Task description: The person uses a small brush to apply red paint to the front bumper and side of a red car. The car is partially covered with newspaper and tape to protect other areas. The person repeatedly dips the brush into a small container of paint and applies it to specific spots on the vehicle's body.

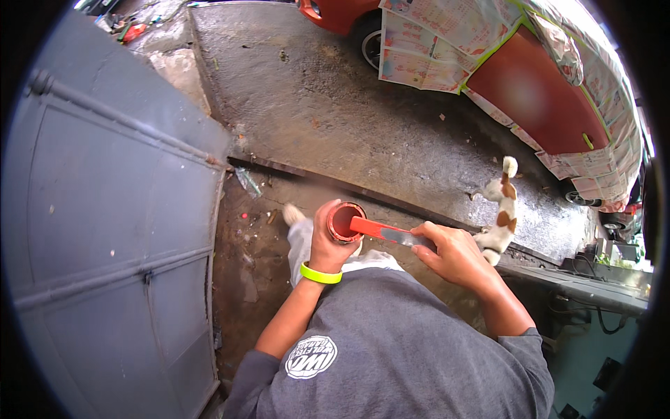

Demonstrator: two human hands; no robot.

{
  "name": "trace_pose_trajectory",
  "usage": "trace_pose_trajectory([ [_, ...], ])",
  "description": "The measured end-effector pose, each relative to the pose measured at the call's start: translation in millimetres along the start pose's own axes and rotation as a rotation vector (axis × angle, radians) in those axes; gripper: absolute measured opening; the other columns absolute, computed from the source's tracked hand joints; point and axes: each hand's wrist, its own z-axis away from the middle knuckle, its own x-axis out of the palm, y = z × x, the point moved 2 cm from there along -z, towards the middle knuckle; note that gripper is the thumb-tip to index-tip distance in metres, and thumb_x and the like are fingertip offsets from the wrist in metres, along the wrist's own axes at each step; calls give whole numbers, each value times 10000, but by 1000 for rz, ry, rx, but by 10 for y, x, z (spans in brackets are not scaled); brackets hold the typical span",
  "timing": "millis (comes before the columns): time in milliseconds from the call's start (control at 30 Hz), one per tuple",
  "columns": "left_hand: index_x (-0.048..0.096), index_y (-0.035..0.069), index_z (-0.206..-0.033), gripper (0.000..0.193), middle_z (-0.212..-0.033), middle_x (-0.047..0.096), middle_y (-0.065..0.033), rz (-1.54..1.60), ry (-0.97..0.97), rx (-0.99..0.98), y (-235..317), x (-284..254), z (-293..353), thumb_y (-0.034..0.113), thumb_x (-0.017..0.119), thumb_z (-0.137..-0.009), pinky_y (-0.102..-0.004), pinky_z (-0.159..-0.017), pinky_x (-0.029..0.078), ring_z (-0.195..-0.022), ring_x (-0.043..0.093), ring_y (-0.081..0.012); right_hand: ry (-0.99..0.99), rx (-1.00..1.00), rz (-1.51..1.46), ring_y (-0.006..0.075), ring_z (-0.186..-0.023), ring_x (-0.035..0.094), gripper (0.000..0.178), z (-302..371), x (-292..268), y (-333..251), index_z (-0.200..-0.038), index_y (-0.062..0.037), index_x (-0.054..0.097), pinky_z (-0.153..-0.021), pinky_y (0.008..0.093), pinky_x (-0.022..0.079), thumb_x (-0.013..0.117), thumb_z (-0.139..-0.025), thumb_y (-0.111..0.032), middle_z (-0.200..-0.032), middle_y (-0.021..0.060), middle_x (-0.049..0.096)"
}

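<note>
In front of my body, my left hand [326, 248] is wrapped round a small open paint can [339, 216] with reddish paint on its inside and rim. My right hand [452, 253] grips the grey end of a flat stirring stick [388, 232]. Bright red paint coats much of the stick, and its far end reaches over the can's mouth at the right side. I cannot tell how deep the tip goes. A yellow-green band [321, 273] circles my left wrist.
A red car [534, 105] masked with printed paper and green tape stands at the upper right. A white-and-brown dog [507, 209] is close beyond my right hand. Grey metal gates [118, 202] rise at left. A long dark rail [335, 183] crosses the wet concrete floor [300, 105].
</note>
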Motion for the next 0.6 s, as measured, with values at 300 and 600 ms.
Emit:
trace_pose_trajectory([
  [300, 495, 56, -1444, 879, -1404, 546, -130, 210, -172, -54, -912, 141, -2203, 36, 906, -667, -422, -1145, 463, -1321, 560, -293, 39, 204, 86, 362, -895, 735, 325, -1885, -799, 79, -1210, -59, 697, -785, 455, 554, 733, -937, -232, -989, 176, 755],
  [600, 498, 51, -1441, 868, -1430, 540, -188, 146, -436, 14, -1823, -402, -4658, 77, 905, -675, -455, -1163, 438, -1374, 513, -406, -10, 522, -98, 373, -915, 725, 333, -4380, -1379, -241, -1194, -48, 700, -801, 457, 537, 740, -933, -251, -986, 189, 749],
])
